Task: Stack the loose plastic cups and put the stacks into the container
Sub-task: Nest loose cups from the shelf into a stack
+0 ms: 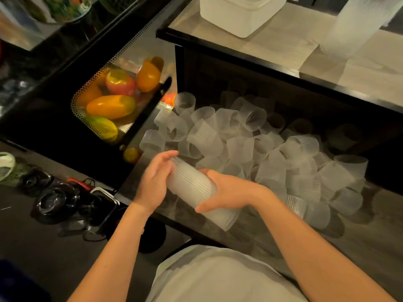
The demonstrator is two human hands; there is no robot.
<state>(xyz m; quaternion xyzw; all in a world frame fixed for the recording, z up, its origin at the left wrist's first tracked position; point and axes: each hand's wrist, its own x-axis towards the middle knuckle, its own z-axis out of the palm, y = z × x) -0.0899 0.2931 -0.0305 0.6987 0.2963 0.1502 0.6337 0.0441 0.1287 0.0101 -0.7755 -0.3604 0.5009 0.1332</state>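
Observation:
A stack of frosted ribbed plastic cups [194, 188] lies slanted between my hands above the glass table [272, 243]. My right hand [226, 191] grips the stack's lower part, thumb in front and fingers curled behind. My left hand [154, 182] lies along the stack's upper end, fingers stretched against it. Behind them a heap of loose cups [257, 149], several of them on their sides, covers the table. A white container [237, 14] stands on the raised shelf at the back.
A tall stack of cups [353, 25] stands on the shelf at the far right. A mesh basket of fruit [113, 101] sits to the left under glass. Black blender parts and cables [58, 199] lie on the floor at the lower left.

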